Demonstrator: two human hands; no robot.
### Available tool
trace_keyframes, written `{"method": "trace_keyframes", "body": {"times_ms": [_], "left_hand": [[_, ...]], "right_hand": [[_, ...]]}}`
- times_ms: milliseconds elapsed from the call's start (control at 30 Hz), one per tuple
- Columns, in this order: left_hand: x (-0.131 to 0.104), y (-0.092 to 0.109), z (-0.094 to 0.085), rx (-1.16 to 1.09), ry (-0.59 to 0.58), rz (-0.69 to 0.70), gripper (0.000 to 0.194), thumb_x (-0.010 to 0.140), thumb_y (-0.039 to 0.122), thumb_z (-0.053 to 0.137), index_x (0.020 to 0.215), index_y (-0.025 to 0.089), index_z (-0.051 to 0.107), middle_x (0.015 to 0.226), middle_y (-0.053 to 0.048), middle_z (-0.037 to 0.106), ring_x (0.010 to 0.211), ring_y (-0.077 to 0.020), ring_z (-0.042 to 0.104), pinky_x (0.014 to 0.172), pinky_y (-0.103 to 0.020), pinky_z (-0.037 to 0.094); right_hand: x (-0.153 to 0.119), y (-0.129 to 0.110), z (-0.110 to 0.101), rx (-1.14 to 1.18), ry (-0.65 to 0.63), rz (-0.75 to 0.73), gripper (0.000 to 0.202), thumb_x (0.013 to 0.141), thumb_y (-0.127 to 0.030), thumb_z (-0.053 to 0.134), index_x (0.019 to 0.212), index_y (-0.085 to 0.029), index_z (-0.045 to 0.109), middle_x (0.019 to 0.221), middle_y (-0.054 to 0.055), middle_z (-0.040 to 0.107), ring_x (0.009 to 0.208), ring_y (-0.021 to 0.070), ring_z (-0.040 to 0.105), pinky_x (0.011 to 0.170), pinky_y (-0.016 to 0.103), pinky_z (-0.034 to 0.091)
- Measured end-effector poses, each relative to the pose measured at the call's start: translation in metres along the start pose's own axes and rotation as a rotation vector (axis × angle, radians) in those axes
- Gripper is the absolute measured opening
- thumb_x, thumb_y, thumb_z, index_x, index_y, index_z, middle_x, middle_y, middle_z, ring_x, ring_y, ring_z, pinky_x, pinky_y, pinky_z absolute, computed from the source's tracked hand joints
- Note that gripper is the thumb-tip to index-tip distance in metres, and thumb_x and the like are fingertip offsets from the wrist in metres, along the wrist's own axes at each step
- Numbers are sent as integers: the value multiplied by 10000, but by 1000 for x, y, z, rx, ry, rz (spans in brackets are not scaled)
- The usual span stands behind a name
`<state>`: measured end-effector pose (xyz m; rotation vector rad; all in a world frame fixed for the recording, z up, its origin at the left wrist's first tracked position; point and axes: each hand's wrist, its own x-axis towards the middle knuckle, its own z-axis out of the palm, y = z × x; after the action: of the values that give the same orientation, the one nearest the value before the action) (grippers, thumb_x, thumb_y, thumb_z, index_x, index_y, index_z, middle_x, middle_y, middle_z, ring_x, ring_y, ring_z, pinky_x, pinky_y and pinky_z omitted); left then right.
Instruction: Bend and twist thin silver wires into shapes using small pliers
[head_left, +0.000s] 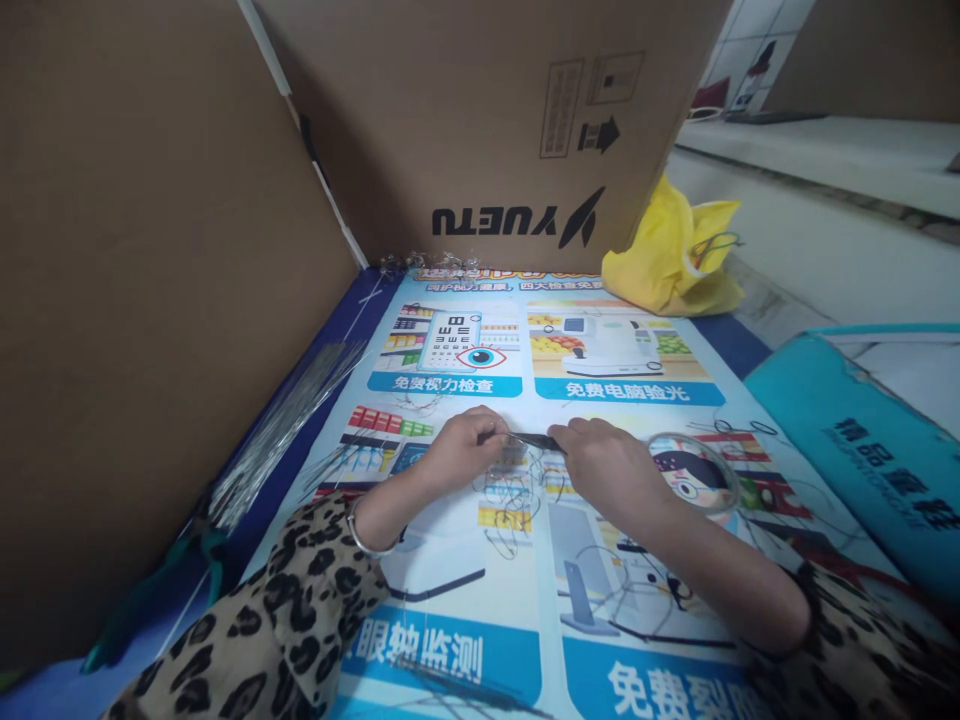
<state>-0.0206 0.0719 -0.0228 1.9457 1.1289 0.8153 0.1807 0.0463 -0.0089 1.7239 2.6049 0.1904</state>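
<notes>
In the middle of the poster, my left hand (469, 445) is closed, pinching a thin wire (516, 434) between thumb and fingertips. My right hand (611, 465) grips dark slim tweezers (540, 440), their tip pointing left and meeting the wire near my left fingers. Just below the hands lie several bent wire pieces (510, 515) in a loose tangle. A bundle of straight wires (281, 440) rests at the left, beside pliers with green handles (161, 595). More thin wires (457, 680) lie at the near edge.
A printed poster (525, 400) covers the work surface. Cardboard panels (135, 250) stand at the left and back. A yellow bag (671, 260) sits at the back right, with a teal box (862, 440) nearer. Beside my right hand lies a clear round ring (733, 480).
</notes>
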Motion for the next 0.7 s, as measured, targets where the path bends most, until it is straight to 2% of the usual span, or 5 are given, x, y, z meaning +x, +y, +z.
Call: {"method": "trace_keyframes", "body": {"times_ms": [467, 700], "left_hand": [[-2, 2, 0, 3, 21, -15, 123, 745, 130, 503, 739, 166, 620, 816, -32, 610, 802, -149, 578, 755, -294, 460], [-1, 1, -1, 11, 0, 3, 136, 752, 135, 489, 720, 173, 616, 801, -28, 604, 795, -144, 563, 754, -295, 451]], "right_hand": [[1, 3, 0, 1, 16, -49, 199, 797, -95, 438, 866, -202, 591, 781, 40, 585, 758, 168, 510, 602, 275, 277], [1, 5, 1, 12, 15, -72, 238, 792, -85, 437, 921, -197, 602, 815, 50, 587, 793, 171, 497, 655, 278, 284]]}}
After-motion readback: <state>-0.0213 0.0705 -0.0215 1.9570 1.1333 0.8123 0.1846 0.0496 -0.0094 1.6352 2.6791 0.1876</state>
